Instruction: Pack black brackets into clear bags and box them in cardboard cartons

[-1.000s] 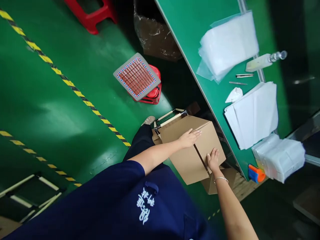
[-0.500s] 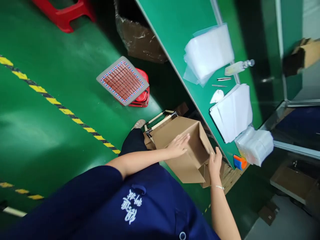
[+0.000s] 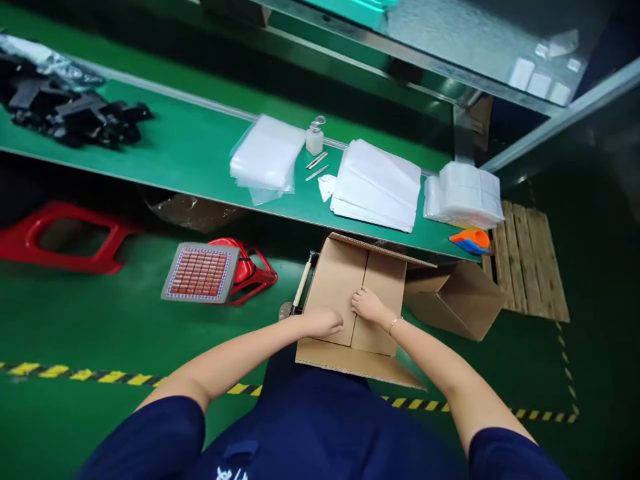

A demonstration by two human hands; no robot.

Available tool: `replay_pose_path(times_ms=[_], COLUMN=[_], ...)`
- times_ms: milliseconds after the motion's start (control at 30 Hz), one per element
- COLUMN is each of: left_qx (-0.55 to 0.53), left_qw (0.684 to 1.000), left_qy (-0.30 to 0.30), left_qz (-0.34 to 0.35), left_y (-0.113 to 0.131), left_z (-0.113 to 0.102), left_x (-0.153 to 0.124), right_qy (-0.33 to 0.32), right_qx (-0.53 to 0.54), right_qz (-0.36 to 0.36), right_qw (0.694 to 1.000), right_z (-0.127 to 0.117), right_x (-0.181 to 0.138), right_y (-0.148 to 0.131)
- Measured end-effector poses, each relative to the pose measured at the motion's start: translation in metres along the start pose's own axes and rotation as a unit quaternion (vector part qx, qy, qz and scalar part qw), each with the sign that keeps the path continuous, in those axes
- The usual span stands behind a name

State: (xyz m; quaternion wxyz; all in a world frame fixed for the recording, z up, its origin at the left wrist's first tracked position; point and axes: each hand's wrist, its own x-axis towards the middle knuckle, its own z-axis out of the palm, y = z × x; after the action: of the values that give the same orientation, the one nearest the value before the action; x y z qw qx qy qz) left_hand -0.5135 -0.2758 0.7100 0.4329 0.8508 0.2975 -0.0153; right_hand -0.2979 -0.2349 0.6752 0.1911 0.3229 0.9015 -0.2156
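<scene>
A brown cardboard box [image 3: 335, 267] stands before me beside the workbench. Two of its flaps lie folded inward and meet at a seam, while the far and near flaps stick outward. Over the left inner flap, my left hand [image 3: 324, 321] is closed with its fingers curled under, and what they may hold is hidden. My right hand [image 3: 367, 305] lies on the right inner flap, fingers bent round its edge at the seam.
Along the green workbench [image 3: 185, 150] lie clear plastic bags [image 3: 270, 157], white sheets [image 3: 377, 187], tweezers [image 3: 317, 160], a small bottle [image 3: 315, 138], wrapped packs [image 3: 465, 193] and an orange-blue tape dispenser [image 3: 471, 240]. Another open box [image 3: 455, 300], a pallet [image 3: 535, 260] and a red stool [image 3: 245, 267] stand nearby.
My view has turned to face the workbench squarely. The box stood open with its inside showing; now two flaps are folded in. My outstretched hands have curled and come together on the flaps.
</scene>
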Motion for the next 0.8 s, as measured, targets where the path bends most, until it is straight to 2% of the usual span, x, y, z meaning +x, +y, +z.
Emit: replay_pose_path(times_ms=[100, 167, 233, 333, 433, 500, 567, 633, 700, 767, 800], left_qx=[0.081, 0.119, 0.148, 0.179, 0.195, 0.207, 0.211, 0.196, 0.173, 0.162, 0.16], left_qw=[0.995, 0.988, 0.98, 0.97, 0.964, 0.964, 0.971, 0.978, 0.973, 0.961, 0.957], left_qy=[-0.024, -0.034, -0.043, -0.047, -0.039, -0.01, 0.04, 0.077, 0.085, 0.084, 0.083], left_qz=[0.056, 0.094, 0.126, 0.156, 0.177, 0.164, 0.105, -0.002, -0.123, -0.207, -0.229], left_y=[0.004, 0.008, 0.011, 0.018, 0.023, 0.021, 0.014, 0.002, -0.012, -0.024, -0.029], left_z=[0.009, 0.019, 0.028, 0.032, 0.019, 0.0, -0.022, -0.042, -0.057, -0.066, -0.069], left_x=[0.046, 0.064, 0.074, 0.078, 0.058, 0.029, -0.009, -0.048, -0.079, -0.095, -0.098], right_qy=[0.006, 0.016, 0.031, 0.06, 0.092, 0.123, 0.174, 0.256, 0.315, 0.254, 0.216], right_qx=[-0.004, -0.007, -0.011, -0.015, -0.005, 0.006, 0.013, 0.029, 0.073, 0.134, 0.157], right_qz=[0.009, 0.034, 0.075, 0.15, 0.197, 0.222, 0.252, 0.275, 0.297, 0.33, 0.337], right_qw=[1.0, 0.999, 0.997, 0.987, 0.976, 0.967, 0.952, 0.926, 0.899, 0.899, 0.903], right_z=[-0.012, -0.023, -0.033, -0.039, -0.038, -0.045, -0.064, -0.097, -0.132, -0.154, -0.156], right_x=[-0.015, -0.047, -0.092, -0.157, -0.183, -0.172, -0.145, -0.11, -0.073, -0.043, -0.032], right_y=[0.001, 0.011, 0.025, 0.044, 0.049, 0.049, 0.054, 0.067, 0.085, 0.101, 0.105])
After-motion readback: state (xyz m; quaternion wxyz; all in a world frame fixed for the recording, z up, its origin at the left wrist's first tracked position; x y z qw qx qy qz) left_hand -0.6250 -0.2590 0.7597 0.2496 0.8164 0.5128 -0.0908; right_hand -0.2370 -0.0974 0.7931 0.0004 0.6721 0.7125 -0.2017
